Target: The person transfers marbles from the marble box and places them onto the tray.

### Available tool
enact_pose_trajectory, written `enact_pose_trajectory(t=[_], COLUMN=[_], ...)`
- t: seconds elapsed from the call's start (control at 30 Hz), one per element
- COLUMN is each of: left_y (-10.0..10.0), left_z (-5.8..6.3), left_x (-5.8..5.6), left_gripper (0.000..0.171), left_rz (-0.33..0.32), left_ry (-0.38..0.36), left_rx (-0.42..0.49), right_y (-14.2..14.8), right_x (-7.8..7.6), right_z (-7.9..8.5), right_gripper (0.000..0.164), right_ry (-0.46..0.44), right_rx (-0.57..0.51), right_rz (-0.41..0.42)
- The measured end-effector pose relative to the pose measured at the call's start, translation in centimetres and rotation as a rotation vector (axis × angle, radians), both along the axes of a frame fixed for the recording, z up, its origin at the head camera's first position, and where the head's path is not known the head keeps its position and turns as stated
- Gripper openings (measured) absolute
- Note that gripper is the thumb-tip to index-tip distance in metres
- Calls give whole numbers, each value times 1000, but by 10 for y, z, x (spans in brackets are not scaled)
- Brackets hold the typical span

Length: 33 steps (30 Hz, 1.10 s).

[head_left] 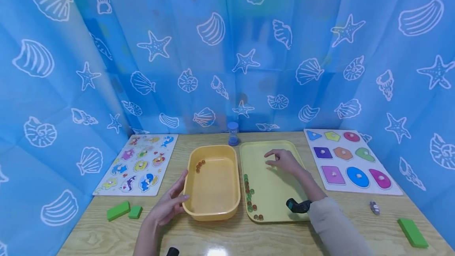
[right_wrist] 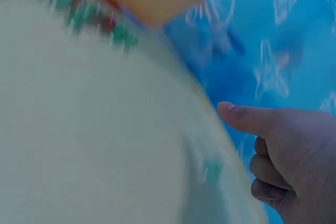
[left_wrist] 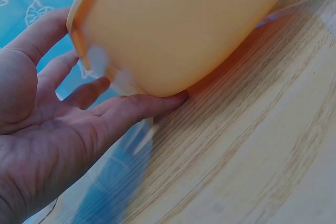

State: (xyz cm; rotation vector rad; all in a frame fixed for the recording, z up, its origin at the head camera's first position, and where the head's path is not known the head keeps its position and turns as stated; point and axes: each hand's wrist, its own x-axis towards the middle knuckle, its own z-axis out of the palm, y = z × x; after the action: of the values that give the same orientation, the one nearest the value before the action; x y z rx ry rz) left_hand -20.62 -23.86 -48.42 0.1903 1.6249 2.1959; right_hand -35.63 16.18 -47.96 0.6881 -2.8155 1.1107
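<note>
At the left side of the orange tub, my left hand grips the wall, with the thumb at the rim. In the left wrist view, fingers reach under the tub's underside. Inside the tub, several reddish-brown beads sit toward the far left. My right hand hovers over the far part of the yellow tray, thumb and index finger apart, nothing visible between them. Green beads and reddish ones line the tray's left edge. A blurred green bead shows near this hand in the right wrist view.
A blue sand timer stands behind tub and tray. Peg puzzles lie either side: sea animals left, shapes right. Green blocks lie front left, another green block front right, near a small grey figure.
</note>
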Motion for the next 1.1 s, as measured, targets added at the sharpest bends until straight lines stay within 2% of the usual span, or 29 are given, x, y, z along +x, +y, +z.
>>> enact_pose_trajectory(t=[0.13,0.27,0.4,0.57,0.73,0.9,1.1], left_y=[0,1,0,-2,-3,-2,-3], left_z=[5,9,6,-1,-1,1,1], left_x=[2,6,3,-2,-2,-2,-1], left_gripper=[76,76,77,75,73,73,72], left_rz=[-7,-11,-6,-17,-43,-49,-37], left_ry=[-7,-11,-5,12,31,31,19], left_rx=[-3,-13,-12,-10,-2,-2,-14], right_y=[-44,-98,-148,-189,-213,-226,-229], right_x=[1,4,6,9,14,19,22], right_z=[24,45,56,49,32,21,19], right_gripper=[24,24,25,18,15,11,11], right_ry=[10,12,-3,7,10,11,6], right_rx=[-17,-20,-5,50,162,239,281], right_rz=[61,175,285,364,411,461,455])
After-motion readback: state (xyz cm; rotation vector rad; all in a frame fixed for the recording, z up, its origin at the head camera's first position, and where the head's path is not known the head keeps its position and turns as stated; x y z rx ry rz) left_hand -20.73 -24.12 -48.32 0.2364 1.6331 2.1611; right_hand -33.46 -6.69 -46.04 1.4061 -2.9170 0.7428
